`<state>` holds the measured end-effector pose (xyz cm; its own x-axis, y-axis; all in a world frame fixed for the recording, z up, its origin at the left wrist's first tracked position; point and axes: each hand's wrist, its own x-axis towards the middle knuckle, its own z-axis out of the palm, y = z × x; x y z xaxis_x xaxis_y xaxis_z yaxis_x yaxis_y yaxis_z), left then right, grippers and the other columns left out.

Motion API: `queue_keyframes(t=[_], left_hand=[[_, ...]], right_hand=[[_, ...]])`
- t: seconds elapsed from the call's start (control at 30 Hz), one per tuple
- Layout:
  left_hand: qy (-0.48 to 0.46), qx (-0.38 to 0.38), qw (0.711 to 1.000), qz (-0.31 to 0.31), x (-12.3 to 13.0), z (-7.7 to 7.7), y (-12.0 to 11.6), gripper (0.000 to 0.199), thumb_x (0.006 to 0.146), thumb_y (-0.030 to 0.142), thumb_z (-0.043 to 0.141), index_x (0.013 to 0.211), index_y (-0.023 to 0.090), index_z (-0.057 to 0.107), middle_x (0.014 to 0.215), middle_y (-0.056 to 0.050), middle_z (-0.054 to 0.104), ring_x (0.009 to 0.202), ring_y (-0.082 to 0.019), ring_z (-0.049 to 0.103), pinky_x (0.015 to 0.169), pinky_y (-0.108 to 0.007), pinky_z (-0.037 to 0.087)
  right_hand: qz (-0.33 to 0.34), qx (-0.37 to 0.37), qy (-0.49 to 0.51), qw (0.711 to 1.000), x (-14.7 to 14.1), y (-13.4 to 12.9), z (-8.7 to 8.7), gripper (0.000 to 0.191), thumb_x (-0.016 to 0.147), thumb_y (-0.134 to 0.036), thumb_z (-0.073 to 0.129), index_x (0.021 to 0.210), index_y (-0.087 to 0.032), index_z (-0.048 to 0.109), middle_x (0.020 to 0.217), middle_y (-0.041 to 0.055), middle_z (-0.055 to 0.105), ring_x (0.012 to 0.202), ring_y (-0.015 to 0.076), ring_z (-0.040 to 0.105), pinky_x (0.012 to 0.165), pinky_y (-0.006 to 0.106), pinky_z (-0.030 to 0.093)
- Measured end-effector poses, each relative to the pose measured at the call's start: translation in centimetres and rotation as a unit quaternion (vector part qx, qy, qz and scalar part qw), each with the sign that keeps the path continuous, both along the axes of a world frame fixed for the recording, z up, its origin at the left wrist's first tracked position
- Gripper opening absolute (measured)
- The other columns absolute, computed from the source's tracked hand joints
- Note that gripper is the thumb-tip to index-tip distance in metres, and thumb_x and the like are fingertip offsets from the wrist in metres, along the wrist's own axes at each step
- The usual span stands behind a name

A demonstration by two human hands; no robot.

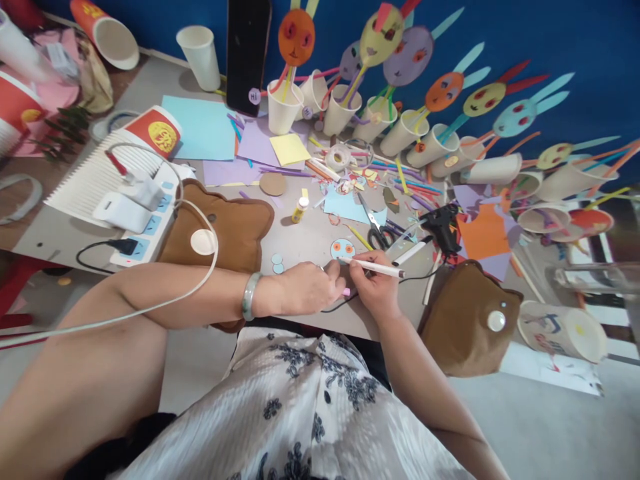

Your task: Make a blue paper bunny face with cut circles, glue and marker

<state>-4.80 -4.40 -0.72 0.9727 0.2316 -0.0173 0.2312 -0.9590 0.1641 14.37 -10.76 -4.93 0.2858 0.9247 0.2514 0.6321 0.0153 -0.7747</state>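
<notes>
Here's the white pen (377, 268), slanting low across the work: its tip points left at the small blue paper face (343, 249), its long axis running mostly sideways, with the back end off to the right and slightly nearer the body. The face lies flat on the table (310, 250), its two orange eyes side by side along its width. And the right hand (379, 288) has the pen in a closed grip, thumb and fingers pinched round the barrel near the tip, just right of the face. Over to the left hand (313, 288), in close on the near-left side of the face: fingers curled shut, a pink piece (346, 292) poking out of them, the fingertips right by the paper's near edge; whether they press on it, I can't tell. Beyond the face and to its right, the scissors (380, 233) lie with their blades pointing away, a yellow-green strip (359, 237) between them and the face. Farther right, there's the black glue gun (443, 228). To the left of the face, two little blue circles (277, 264), and beyond those an upright glue stick (300, 210). A black cord (341, 305) passes on the near side of the face, partly hidden by the hands.
</notes>
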Motion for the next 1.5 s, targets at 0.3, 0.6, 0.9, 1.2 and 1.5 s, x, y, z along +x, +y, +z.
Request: queue_keyframes(t=[0.3, 0.6, 0.9, 1.2, 1.5], left_hand=[[0.026, -0.017, 1.0, 0.001, 0.1, 0.5, 0.1, 0.047, 0.109, 0.027, 0.025, 0.118, 0.008, 0.068, 0.119, -0.023, 0.066, 0.07, -0.021, 0.072, 0.053, -0.031, 0.051], [0.02, -0.016, 1.0, 0.004, 0.0, 0.4, 0.1, 0.048, 0.109, 0.026, 0.024, 0.119, 0.009, 0.068, 0.124, -0.024, 0.065, 0.07, -0.021, 0.072, 0.053, -0.032, 0.051], [0.044, -0.02, 0.999, -0.001, 0.0, 0.7, 0.1, 0.053, 0.109, 0.027, 0.017, 0.121, 0.008, 0.065, 0.127, -0.025, 0.063, 0.075, -0.022, 0.073, 0.055, -0.033, 0.05], [0.03, -0.01, 1.0, -0.001, 0.0, 0.6, 0.1, 0.049, 0.109, 0.025, 0.022, 0.121, 0.009, 0.067, 0.13, -0.026, 0.064, 0.075, -0.022, 0.075, 0.056, -0.033, 0.053], [-0.001, -0.05, 0.998, 0.023, 0.2, 0.5, 0.2, 0.049, 0.111, 0.034, 0.024, 0.117, 0.01, 0.067, 0.118, -0.019, 0.066, 0.074, -0.019, 0.072, 0.056, -0.03, 0.049]], right_hand=[[-0.097, 0.015, 0.035, 0.995, 1.1, -0.5, -1.3, 0.012, 0.09, -0.033, 0.063, 0.085, -0.024, 0.057, 0.073, 0.0011, 0.071, 0.072, 0.0219, 0.072, 0.067, 0.036, 0.053], [-0.094, 0.005, -0.001, 0.996, 0.9, -0.4, -0.9, 0.01, 0.086, -0.03, 0.062, 0.08, -0.024, 0.057, 0.071, 0.0012, 0.067, 0.062, 0.0191, 0.061, 0.06, 0.035, 0.049], [-0.078, 0.006, -0.015, 0.997, 0.5, -0.2, -0.3, 0.009, 0.083, -0.028, 0.063, 0.077, -0.024, 0.057, 0.065, -0.0014, 0.06, 0.056, 0.0163, 0.052, 0.058, 0.033, 0.046], [-0.09, 0.014, -0.011, 0.996, 0.5, -0.1, -0.4, 0.01, 0.083, -0.028, 0.062, 0.076, -0.024, 0.056, 0.065, -0.0018, 0.061, 0.057, 0.0156, 0.054, 0.057, 0.032, 0.045], [-0.125, 0.075, 0.198, 0.969, 1.0, -0.1, -0.1, 0.017, 0.083, -0.033, 0.066, 0.079, -0.027, 0.052, 0.058, -0.0069, 0.051, 0.05, 0.0152, 0.052, 0.058, 0.035, 0.052]])
